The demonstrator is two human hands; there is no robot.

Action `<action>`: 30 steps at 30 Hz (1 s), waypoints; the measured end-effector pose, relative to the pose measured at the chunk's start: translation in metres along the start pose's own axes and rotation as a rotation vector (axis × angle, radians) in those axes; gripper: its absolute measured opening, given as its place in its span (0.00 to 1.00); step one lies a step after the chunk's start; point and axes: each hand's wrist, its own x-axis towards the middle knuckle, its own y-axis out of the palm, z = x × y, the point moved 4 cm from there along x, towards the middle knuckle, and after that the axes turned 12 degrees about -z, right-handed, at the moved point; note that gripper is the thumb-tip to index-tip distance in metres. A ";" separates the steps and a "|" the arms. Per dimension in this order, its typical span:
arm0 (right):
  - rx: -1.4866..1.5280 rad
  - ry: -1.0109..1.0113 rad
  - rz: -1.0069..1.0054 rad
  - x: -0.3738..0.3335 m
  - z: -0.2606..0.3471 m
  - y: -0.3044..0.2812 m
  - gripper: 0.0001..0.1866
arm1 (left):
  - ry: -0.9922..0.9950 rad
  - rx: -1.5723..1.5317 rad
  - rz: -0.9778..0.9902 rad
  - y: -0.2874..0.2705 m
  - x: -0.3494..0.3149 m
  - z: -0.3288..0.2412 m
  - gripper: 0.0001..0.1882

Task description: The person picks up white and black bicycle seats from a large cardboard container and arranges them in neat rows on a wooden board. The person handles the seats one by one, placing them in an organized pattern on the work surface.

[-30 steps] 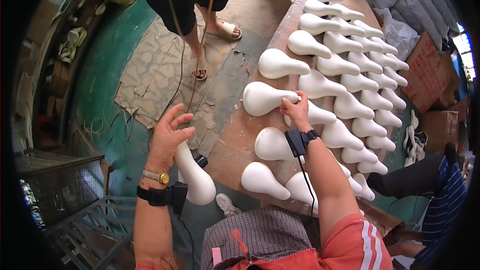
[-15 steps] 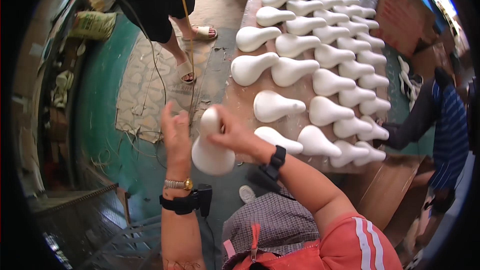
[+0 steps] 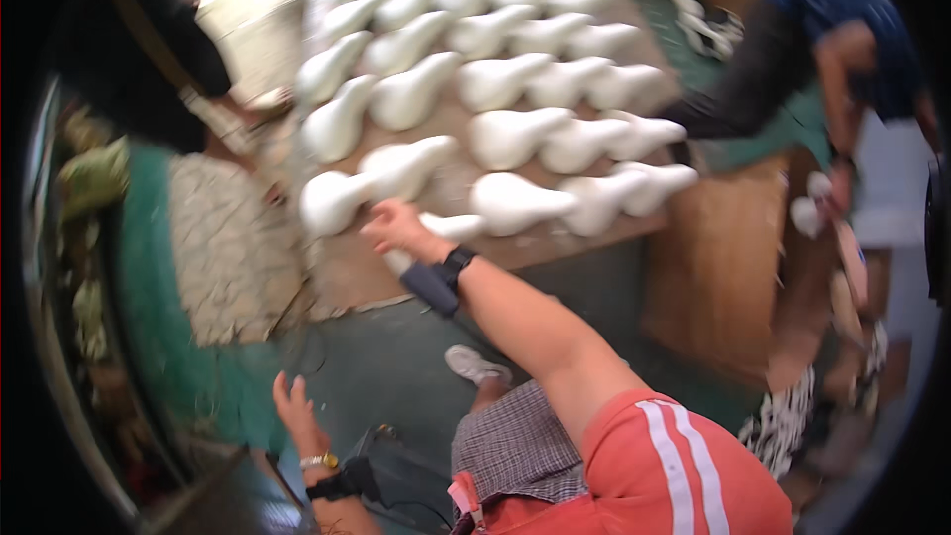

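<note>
Rows of white, pear-shaped bicycle saddle pads lie on a brown board [image 3: 396,282]. My right hand [image 3: 399,228] reaches over the board's near left corner, fingers apart and blurred. Just beyond its fingertips rests one saddle pad [image 3: 332,206], its narrow end close to them. Another saddle pad [image 3: 401,170] lies beyond it, and a third [image 3: 456,226] is partly hidden behind my hand and wrist. My left hand [image 3: 300,416] hangs low on the left, away from the board, fingers spread and holding nothing.
A person in dark clothes [image 3: 149,50] stands at the far left beside flattened cardboard [image 3: 228,248]. On the right, a person in a blue shirt [image 3: 857,35] bends near a cardboard box [image 3: 718,267], one hand at white pieces [image 3: 810,208].
My right hand has carried the saddle pad to the board's near left corner and let it go. My left hand has dropped down and left. The view has swung right.
</note>
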 end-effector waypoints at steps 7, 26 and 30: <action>-0.189 -0.191 -0.085 -0.276 0.142 -0.307 0.19 | 0.020 0.027 0.304 0.097 -0.095 -0.004 0.22; -1.106 0.680 -0.951 -0.591 -0.301 -0.973 0.31 | 0.168 0.722 0.814 0.464 -0.561 0.106 0.14; -1.217 -0.177 -0.837 -0.510 -0.268 -0.934 0.32 | 0.150 0.773 0.722 0.459 -0.560 0.146 0.14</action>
